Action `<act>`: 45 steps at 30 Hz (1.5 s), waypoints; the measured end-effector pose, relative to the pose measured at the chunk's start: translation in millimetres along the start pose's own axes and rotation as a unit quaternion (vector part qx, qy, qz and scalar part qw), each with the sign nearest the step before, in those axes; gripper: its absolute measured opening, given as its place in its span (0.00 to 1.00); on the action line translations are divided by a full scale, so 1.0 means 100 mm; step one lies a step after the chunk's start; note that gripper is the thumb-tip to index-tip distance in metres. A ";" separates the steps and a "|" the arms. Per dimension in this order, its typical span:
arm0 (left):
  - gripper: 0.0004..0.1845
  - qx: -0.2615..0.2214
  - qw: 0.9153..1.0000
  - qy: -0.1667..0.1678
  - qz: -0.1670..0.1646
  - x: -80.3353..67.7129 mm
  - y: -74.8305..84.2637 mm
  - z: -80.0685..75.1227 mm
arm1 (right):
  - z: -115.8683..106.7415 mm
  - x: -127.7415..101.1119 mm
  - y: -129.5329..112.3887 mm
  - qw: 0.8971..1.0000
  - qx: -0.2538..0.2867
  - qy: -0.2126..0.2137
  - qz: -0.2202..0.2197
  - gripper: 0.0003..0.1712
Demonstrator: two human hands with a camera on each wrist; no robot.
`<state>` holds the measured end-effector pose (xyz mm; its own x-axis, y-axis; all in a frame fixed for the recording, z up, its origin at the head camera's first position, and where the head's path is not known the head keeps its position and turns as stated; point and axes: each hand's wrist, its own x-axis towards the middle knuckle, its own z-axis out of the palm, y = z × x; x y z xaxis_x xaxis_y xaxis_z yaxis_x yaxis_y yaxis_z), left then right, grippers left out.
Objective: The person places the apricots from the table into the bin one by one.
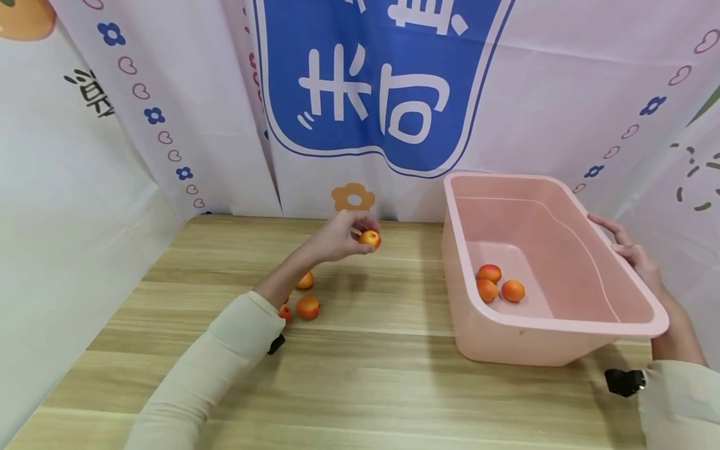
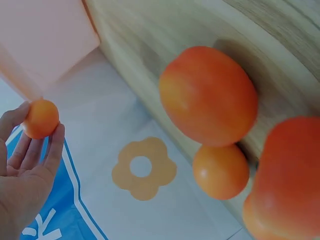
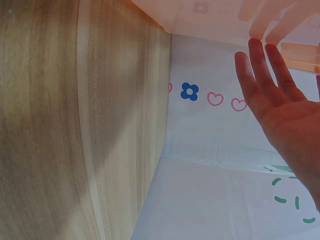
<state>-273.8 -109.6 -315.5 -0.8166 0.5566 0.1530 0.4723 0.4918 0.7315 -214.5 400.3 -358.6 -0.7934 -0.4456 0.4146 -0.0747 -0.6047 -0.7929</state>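
My left hand pinches a small orange-red fruit between thumb and fingers, above the back of the table. In the left wrist view, the held fruit shows beyond my fingertips. Several similar fruits lie by my left forearm, some partly hidden by the sleeve. A pink plastic tub stands on the right, with three fruits at its near left corner inside. My right hand is at its right rim. The right wrist view shows that hand's straight fingers against the tub's outer wall.
The wooden table ends at a printed cloth backdrop, which also rises along the sides. A black wrist device sits below my right hand, and a dark piece of another shows by the left sleeve.
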 end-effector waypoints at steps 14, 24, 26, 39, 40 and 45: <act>0.16 -0.024 1.000 0.014 0.010 0.10 0.19 0.04 | -0.01 0.00 0.01 1.000 0.013 -0.002 0.001 0.47; 0.14 -0.042 0.999 0.008 0.026 0.23 0.38 0.11 | -0.01 0.00 0.01 1.000 0.013 0.002 -0.002 0.47; 0.15 -0.042 0.999 0.000 0.023 0.25 0.42 0.12 | 0.00 0.00 0.01 1.000 0.011 0.002 -0.002 0.47; 0.13 -0.050 0.997 -0.010 0.063 0.49 0.71 0.18 | 0.01 0.01 0.00 1.000 0.001 -0.001 -0.001 0.47; 0.13 -0.053 0.996 -0.008 0.065 0.51 0.73 0.19 | 0.01 0.01 -0.01 1.000 0.002 -0.002 -0.001 0.47; 0.14 -0.066 0.995 -0.001 0.073 0.58 0.83 0.24 | 0.02 0.01 -0.01 1.000 -0.006 0.004 -0.002 0.46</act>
<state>-273.7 -20.6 -261.3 -0.7409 0.6180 0.2630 0.5386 0.3129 0.7823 -213.6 399.3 -356.5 -0.7984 -0.4380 0.4132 -0.0839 -0.5986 -0.7966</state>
